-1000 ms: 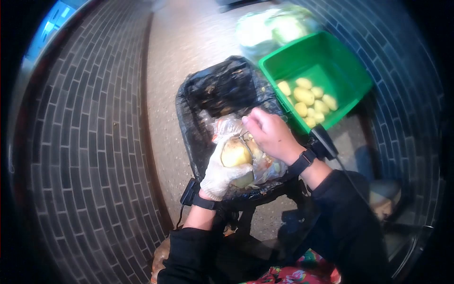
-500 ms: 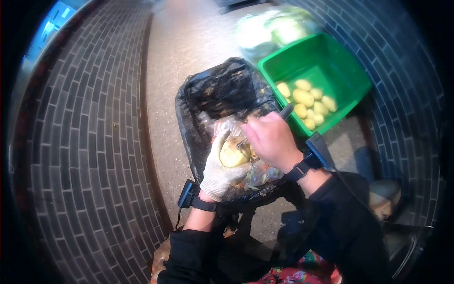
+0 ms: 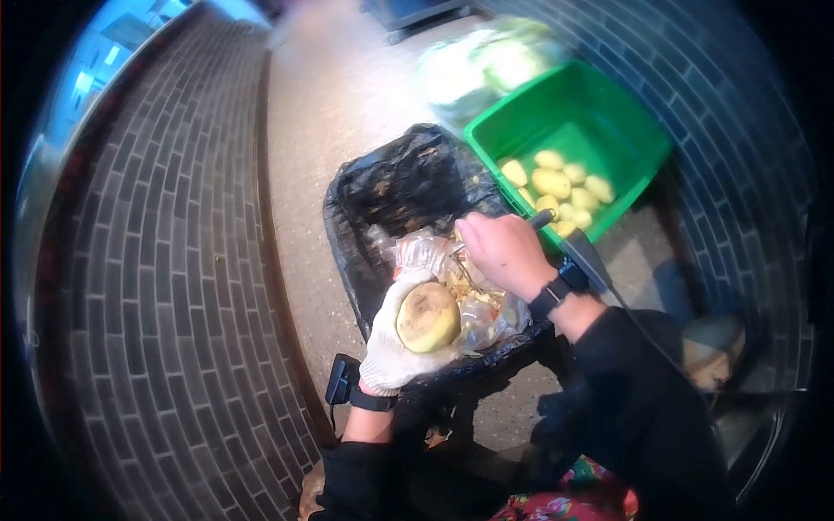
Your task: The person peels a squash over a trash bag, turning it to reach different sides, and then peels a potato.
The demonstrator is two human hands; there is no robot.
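My left hand [image 3: 391, 343], in a white knit glove, is closed around a partly peeled potato [image 3: 429, 318]. Brownish skin shows on the potato's upper face, with pale yellow flesh around its edge. Bare, my right hand [image 3: 506, 253] grips a peeler [image 3: 540, 219] by its dark handle; the metal end points left, apart from the potato. Both hands are over a bin lined with a black plastic bag [image 3: 395, 178]. Inside the bag lie peelings [image 3: 465, 291] and crumpled clear plastic [image 3: 421, 252].
A green tub [image 3: 599, 113] with several peeled potatoes [image 3: 552, 182] stands at the right beyond the bin. Behind it sits a clear bag of pale green vegetables [image 3: 495, 65]. Brick-patterned walls [image 3: 165, 260] flank the speckled floor [image 3: 313, 113]; a dark wheeled object [image 3: 417, 13] is at the far end.
The peeler has come away from the potato, to the upper right. My left hand has turned the potato so its browner face points up. The camera view has shifted slightly.
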